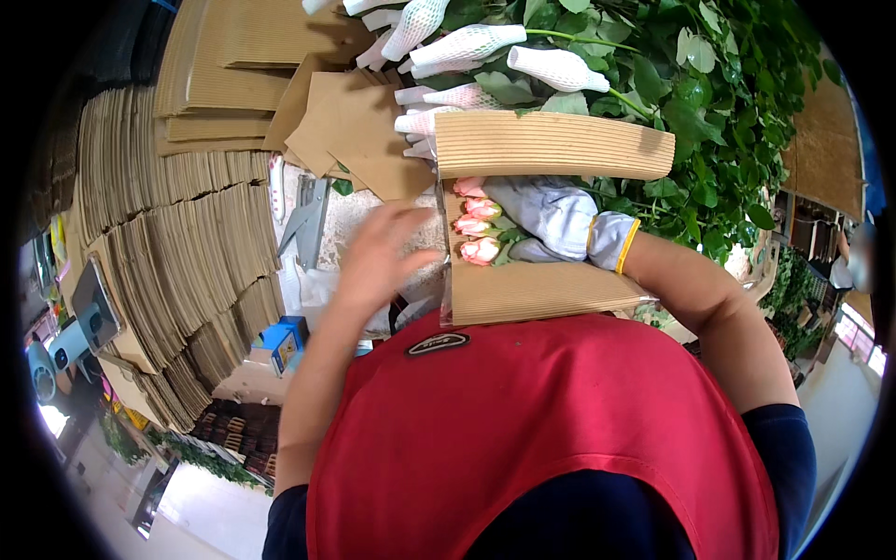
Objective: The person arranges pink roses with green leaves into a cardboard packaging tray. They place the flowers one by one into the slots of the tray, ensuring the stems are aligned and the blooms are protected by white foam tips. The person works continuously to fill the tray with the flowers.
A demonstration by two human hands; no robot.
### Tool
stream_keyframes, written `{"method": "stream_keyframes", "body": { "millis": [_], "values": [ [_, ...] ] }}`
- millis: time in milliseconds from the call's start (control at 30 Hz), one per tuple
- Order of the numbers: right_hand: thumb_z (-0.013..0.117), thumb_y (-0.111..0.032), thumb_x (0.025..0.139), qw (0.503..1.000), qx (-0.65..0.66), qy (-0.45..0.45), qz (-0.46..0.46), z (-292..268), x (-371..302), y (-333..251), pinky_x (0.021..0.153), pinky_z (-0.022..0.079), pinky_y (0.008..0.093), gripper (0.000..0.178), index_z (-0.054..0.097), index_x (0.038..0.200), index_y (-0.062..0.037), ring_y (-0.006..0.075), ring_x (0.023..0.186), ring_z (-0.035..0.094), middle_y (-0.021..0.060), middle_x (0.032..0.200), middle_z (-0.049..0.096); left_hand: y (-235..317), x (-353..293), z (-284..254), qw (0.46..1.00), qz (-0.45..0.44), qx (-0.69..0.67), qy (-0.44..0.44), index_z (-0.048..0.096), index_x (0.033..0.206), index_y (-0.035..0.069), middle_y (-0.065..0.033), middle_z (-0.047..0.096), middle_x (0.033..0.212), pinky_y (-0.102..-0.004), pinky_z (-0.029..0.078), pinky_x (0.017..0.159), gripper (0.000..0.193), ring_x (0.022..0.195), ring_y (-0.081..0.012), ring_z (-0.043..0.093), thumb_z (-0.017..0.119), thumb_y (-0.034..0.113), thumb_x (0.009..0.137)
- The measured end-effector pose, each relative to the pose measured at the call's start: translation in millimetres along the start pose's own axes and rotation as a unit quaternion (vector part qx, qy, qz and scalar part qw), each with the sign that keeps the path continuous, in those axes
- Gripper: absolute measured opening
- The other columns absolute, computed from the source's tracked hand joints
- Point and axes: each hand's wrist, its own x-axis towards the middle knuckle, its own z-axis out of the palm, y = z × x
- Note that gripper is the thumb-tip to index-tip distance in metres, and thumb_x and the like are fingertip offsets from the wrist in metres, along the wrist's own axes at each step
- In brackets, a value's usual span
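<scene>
Several pink roses (480, 250) lie with their heads in a column near the left edge of a sheet of corrugated cardboard (551, 291). Its far part is folded up as a ribbed flap (555, 145). My right hand (546, 219), in a pale grey glove with a yellow-edged cuff, grips the roses just behind their heads, and its palm hides the stems. My left hand (387, 252) is bare and slightly blurred. It hovers by the cardboard's left edge with fingers apart and nothing in them.
White foam-netted flower heads (467, 45) and a mass of green leafy stems (737, 140) lie beyond the cardboard. Tall stacks of corrugated cardboard (187, 233) stand at left. Loose brown sheets (350, 126), a metal bracket (306, 219) and a blue box (277, 345) are closer.
</scene>
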Motion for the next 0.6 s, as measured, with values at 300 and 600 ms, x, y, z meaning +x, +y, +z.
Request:
{"method": "stream_keyframes", "body": {
  "millis": [300,600],
  "values": [
    [0.069,-0.022,0.082,0.977,-0.137,-0.117,0.109,-52,-9,-43,0.076,0.056,0.0402,0.036,0.067,0.118,-0.0159,0.0282,0.091,0.070,0.0068,0.103,0.070,-10,21,76,0.990,0.078,-0.104,-0.051,0.069,0.126,0.014,-0.0087,0.065,0.116,-0.0376,0.052,0.091,0.052,0.106,-0.0272,0.064,0.082,0.027,0.077],
    [0.070,-0.026,0.080,0.978,-0.174,0.012,0.114,24,10,1,0.081,0.055,0.0433,0.034,0.074,0.112,-0.0148,0.0313,0.092,0.070,0.0108,0.097,0.073,-23,17,93,0.992,0.086,-0.080,-0.039,0.073,0.119,0.016,-0.0103,0.060,0.127,-0.0383,0.051,0.094,0.053,0.113,-0.0302,0.059,0.085,0.035,0.071]
  ]
}}
